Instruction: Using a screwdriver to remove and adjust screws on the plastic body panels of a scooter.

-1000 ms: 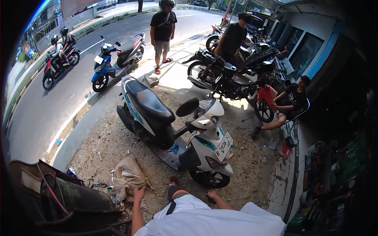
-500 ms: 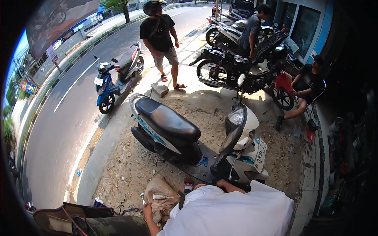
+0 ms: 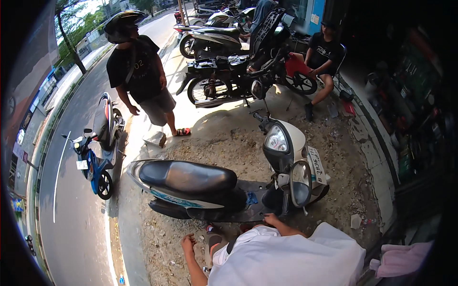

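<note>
A white and teal scooter [image 3: 186, 183] with a black seat stands across the ground in front of me. My right hand [image 3: 271, 219] is at the near edge of its footboard [image 3: 238, 214], below the front end; its fingertips are too small and dark to make out. My left hand [image 3: 189, 242] is off to the left over the gravel, fingers apart and partly bent, with nothing visible in it. A blue cloth [image 3: 251, 198] lies on the footboard. The scooter's round mirror [image 3: 301, 183] and headlight [image 3: 277, 138] face right of centre.
A person in a helmet [image 3: 138, 71] stands beyond the scooter's tail. Another person [image 3: 322, 59] sits at the right, behind a partly stripped motorcycle [image 3: 229, 86]. A blue scooter [image 3: 98, 162] is parked by the road. Pink cloth [image 3: 403, 260] lies at lower right.
My view has swung and shifted. My left hand has left the brown plastic bag and a shiny metal piece it was beside. The helmeted person has come nearer. My right hand stays low by the scooter.
</note>
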Demonstrator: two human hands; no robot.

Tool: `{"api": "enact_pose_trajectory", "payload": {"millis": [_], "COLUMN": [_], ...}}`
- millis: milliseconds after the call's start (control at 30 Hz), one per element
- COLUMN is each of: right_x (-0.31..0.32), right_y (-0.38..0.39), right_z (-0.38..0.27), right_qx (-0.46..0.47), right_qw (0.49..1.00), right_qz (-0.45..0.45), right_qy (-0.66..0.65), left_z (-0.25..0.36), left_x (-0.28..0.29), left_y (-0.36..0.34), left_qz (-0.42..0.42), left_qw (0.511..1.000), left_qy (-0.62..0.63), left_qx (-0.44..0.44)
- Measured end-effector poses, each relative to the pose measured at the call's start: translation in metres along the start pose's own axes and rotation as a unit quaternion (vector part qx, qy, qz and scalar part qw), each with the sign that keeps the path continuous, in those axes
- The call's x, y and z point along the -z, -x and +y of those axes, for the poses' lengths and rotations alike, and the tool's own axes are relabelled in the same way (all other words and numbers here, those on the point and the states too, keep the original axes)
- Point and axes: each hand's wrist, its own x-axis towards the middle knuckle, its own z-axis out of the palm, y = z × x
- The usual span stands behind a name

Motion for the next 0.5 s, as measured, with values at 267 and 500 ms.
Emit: {"api": "enact_pose_trajectory", "payload": {"millis": [267,500], "right_x": [-0.027,-0.101], "right_y": [0.03,0.067], "right_z": [0.099,-0.065], "right_qx": [-0.101,-0.188], "right_qw": [0.972,0.89], "right_qz": [0.139,0.171], "right_qy": [0.161,-0.379], "left_z": [0.084,0.093], "left_x": [-0.023,-0.024], "left_y": [-0.122,-0.183], "left_qz": [-0.259,-0.238], "left_qw": [0.964,0.962], "left_qy": [-0.038,-0.107], "left_qx": [0.038,0.084]}}
